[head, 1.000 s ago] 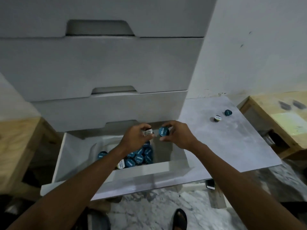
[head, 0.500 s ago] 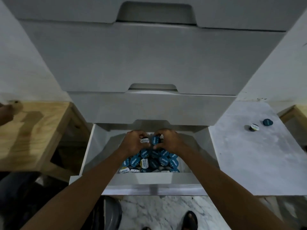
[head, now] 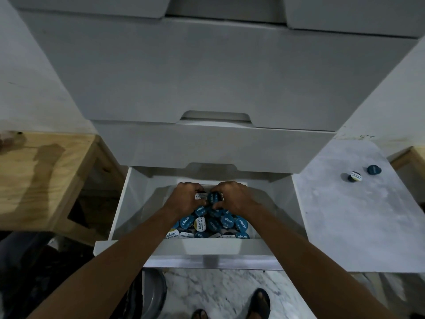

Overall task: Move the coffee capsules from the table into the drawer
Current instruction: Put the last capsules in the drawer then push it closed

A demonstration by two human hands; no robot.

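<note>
Counts, head view
Two capsules point(head: 364, 173) are seen on table point(head: 358, 226); one drawer point(head: 119, 217) is opened, pile uncounted; two hands.

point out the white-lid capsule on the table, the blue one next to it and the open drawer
white-lid capsule point(head: 355, 176), head view, on its lid
blue capsule point(head: 374, 169), head view, on its top
open drawer point(head: 211, 249), head view, on its front panel

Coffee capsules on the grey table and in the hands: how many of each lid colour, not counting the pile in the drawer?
White-lidded: 2, table, left hand.
Blue-lidded: 2, table, right hand.
Total: 4.
</note>
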